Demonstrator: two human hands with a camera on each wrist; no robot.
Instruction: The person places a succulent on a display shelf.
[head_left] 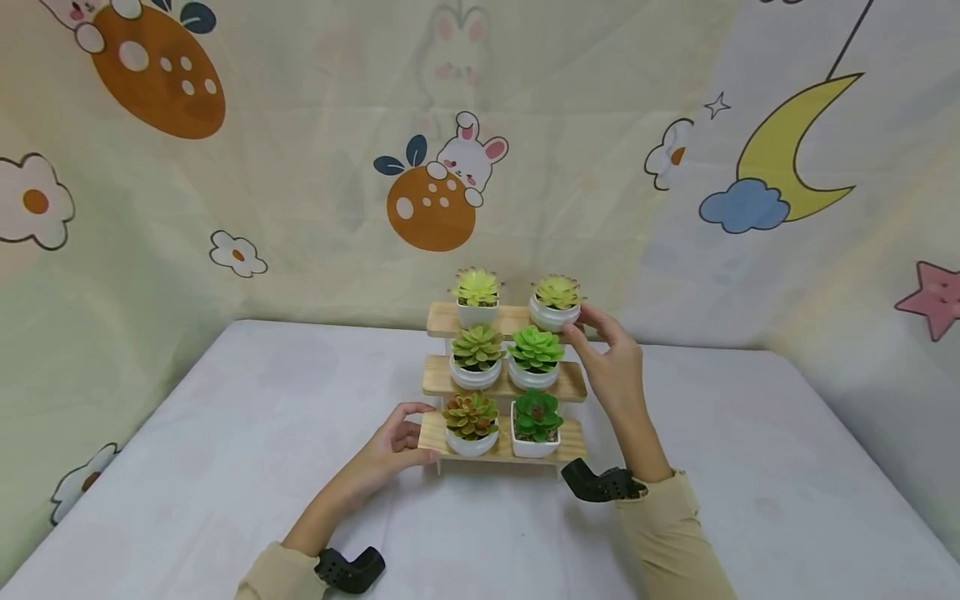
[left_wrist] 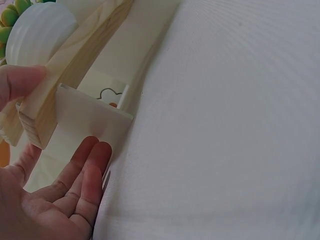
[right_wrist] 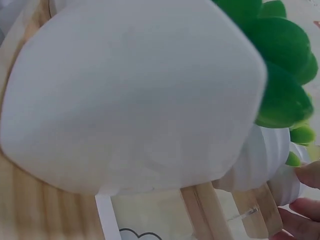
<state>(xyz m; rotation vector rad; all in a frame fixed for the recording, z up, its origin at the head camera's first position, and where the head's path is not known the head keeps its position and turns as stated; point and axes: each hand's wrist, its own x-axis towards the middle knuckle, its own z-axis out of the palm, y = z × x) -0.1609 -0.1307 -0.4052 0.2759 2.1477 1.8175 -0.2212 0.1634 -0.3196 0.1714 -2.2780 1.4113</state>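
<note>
A three-tier wooden plant stand (head_left: 504,379) holds several small artificial succulents in white pots, two on each step. My left hand (head_left: 396,442) pinches the left end of the lowest plank (left_wrist: 75,65), its other fingers extended beside the white support (left_wrist: 92,112). On the top step's right end sits a yellow-green succulent in a round white pot (head_left: 553,317). My right hand (head_left: 617,358) holds that pot from the right, thumb in front and fingers at its far side. Close to the right wrist camera looms the square white pot (right_wrist: 135,100) with the dark green succulent (right_wrist: 280,45).
The stand is on a white-covered table (head_left: 247,433), near its back edge. A printed cloth backdrop (head_left: 322,192) rises behind it and at the sides. Black wrist devices (head_left: 351,571) are worn on both forearms.
</note>
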